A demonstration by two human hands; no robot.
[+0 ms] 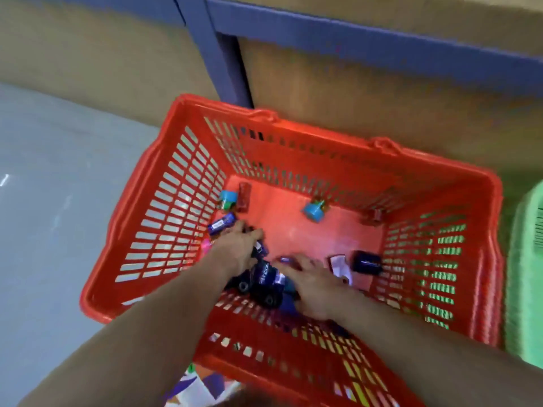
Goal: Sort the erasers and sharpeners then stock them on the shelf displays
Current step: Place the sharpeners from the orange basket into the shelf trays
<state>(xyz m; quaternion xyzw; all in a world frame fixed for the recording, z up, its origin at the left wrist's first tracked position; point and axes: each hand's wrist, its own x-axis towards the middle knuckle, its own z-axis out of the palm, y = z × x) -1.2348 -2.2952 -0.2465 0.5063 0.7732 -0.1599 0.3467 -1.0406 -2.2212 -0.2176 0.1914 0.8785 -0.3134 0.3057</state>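
Two hands down in the red basket (205, 104)

Both bare forearms reach from the near side into the basket, which stands on a pale grey floor (58, 186) just in front of a blue shelf frame (223, 54) with brown cardboard boxes (382, 92) behind it. We see the left hand (236, 245) low by the left wall, its fingers bent down onto a heap of dark purple pieces (264, 279). Blur keeps us from telling whether it grips any. The right hand (313, 286) lies on the near right side of that heap, fingers stretched fairly straight and spread over it, closed round nothing we can make out.

Loose on the basket floor we count:
- a blue-wrapped eraser (221, 225) just beyond the left fingertips
- a teal piece (227, 199) and a red piece (244, 196) side by side in the far left corner
- another teal piece (314, 211) at the far wall
- a second red piece (373, 216) near the far right corner
- a dark cylinder (367, 262) beside a white piece (339, 267), right of the right hand

A green basket (526, 274) stands just beside the red one on the right.
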